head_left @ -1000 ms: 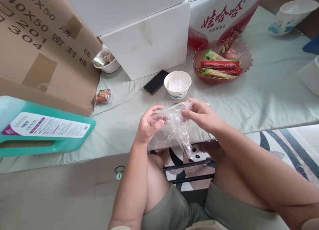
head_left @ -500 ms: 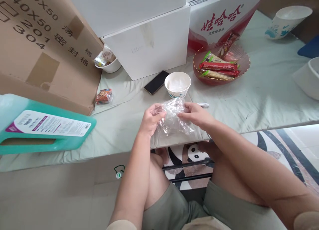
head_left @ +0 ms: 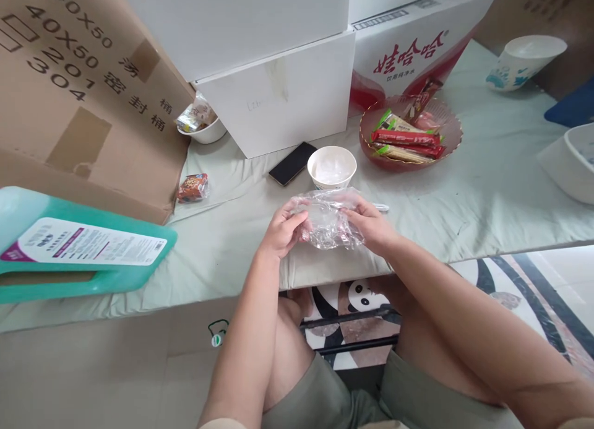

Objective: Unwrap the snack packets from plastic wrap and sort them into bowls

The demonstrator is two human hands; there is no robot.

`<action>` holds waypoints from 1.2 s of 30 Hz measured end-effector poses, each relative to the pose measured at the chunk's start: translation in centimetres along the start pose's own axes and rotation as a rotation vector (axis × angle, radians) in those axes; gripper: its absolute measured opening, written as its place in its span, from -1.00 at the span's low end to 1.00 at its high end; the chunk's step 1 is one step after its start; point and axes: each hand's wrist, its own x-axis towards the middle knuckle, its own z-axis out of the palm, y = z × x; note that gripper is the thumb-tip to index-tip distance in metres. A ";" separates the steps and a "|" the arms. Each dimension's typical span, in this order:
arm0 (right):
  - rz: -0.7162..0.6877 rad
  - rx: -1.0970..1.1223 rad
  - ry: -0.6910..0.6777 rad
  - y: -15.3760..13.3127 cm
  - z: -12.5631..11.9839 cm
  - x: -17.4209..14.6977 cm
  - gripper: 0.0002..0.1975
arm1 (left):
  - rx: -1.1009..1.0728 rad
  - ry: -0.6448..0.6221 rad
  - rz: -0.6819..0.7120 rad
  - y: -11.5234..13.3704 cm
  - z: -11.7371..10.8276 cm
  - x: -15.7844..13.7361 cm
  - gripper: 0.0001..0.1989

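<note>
A crinkled sheet of clear plastic film (head_left: 327, 221) is stretched between both hands, above the front of the cloth-covered table. My left hand (head_left: 286, 226) pinches its left side, thumb on top. On the other side, my right hand (head_left: 368, 223) grips the film between thumb and fingers. Just beyond the film stands a white paper bowl (head_left: 331, 167) with a blue pattern low on its side; something whitish lies inside it. Partly behind my right hand is a small white stick-like object (head_left: 381, 207), its kind unclear.
A black phone (head_left: 292, 163) lies left of the bowl. At the right is a pink glass bowl (head_left: 411, 160) of wrapped snacks. A small orange snack packet (head_left: 193, 187), a green-liquid jug (head_left: 153, 255) and a cardboard box (head_left: 88, 138) stand left. White boxes (head_left: 297, 95) line the back.
My hands have spread the film wider and flatter, its upper edge now straighter. The view has tilted slightly up, so the table things sit a little lower in the picture.
</note>
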 end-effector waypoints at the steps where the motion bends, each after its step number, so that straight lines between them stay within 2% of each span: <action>1: 0.011 0.040 -0.001 0.0 -0.1 0.1 -0.70 | -0.030 -0.009 0.017 0.3 -0.2 0.0 -0.68; 4: 0.077 0.084 -0.086 -0.3 -0.6 0.5 -0.77 | -0.110 -0.006 0.072 1.0 -0.8 0.2 -0.82; 6: 0.086 0.059 -0.165 -0.5 -0.9 0.6 -0.68 | -0.112 0.010 0.081 1.1 -1.2 0.5 -0.78; 8: 0.064 -0.047 -0.174 -0.6 -1.1 0.6 -0.56 | -0.029 0.044 0.085 0.8 -1.5 0.9 -0.70; 9: 0.048 -0.144 -0.153 -0.7 -1.1 0.6 -0.54 | 0.044 0.099 0.120 0.6 -1.6 1.1 -0.73; 11: 0.001 -0.374 -0.069 -0.6 -0.9 0.6 -0.67 | 0.226 0.334 0.301 -0.1 -1.2 1.1 -0.87; 12: -0.028 -0.473 -0.023 -0.5 -0.8 0.5 -0.75 | 0.318 0.477 0.430 -0.4 -0.9 1.0 -0.83; 13: -0.055 -0.543 0.017 -0.4 -0.6 0.4 -0.71 | 0.399 0.590 0.557 -0.6 -0.4 0.7 -0.78; 14: -0.083 -0.577 0.051 -0.3 -0.4 0.3 -0.62 | 0.468 0.643 0.657 -0.8 0.2 0.2 -0.78; 15: -0.115 -0.575 0.070 -0.2 -0.2 0.2 -0.57 | 0.522 0.618 0.712 -1.0 0.9 -0.2 -0.80; 17: -0.167 -0.479 0.041 -0.2 0.2 -0.1 -0.63 | 0.554 0.397 0.661 -1.2 2.0 -1.0 -0.82; 19: -0.183 -0.327 -0.048 -0.3 0.5 -0.3 -0.71 | 0.452 0.151 0.464 -1.4 2.7 -1.5 -0.76; 21: -0.194 -0.235 -0.096 -0.4 0.5 -0.4 -0.74 | 0.281 0.024 0.279 -1.6 2.7 -1.5 -0.70; 24: -0.314 -0.316 0.002 -0.3 0.3 -0.3 -0.70 | 0.080 0.022 0.166 -1.7 2.1 -1.0 -0.65; 26: -0.354 -0.400 -0.007 -0.3 0.1 -0.2 -0.65 | 0.032 0.007 0.139 -1.5 1.7 -0.5 -0.67; 28: -0.332 -0.473 -0.074 -0.8 -0.1 0.0 -0.74 | 0.038 0.004 0.148 -1.0 1.4 0.1 -0.68; 30: -0.354 -0.580 0.003 -2.3 -0.5 0.3 -0.84 | 0.036 0.081 0.190 -0.5 1.2 0.7 -0.68; 33: -0.542 -0.852 0.344 -5.9 -0.8 1.8 -0.89 | -0.038 0.242 0.196 0.0 0.8 1.7 -0.74; 34: -0.595 -0.990 0.403 -7.1 -0.6 2.8 -0.93 | -0.066 0.274 0.185 0.1 0.6 2.0 -0.77; 36: -0.572 -1.325 0.319 -9.2 0.1 5.3 -0.95 | -0.095 0.308 0.182 0.0 0.4 2.5 -0.81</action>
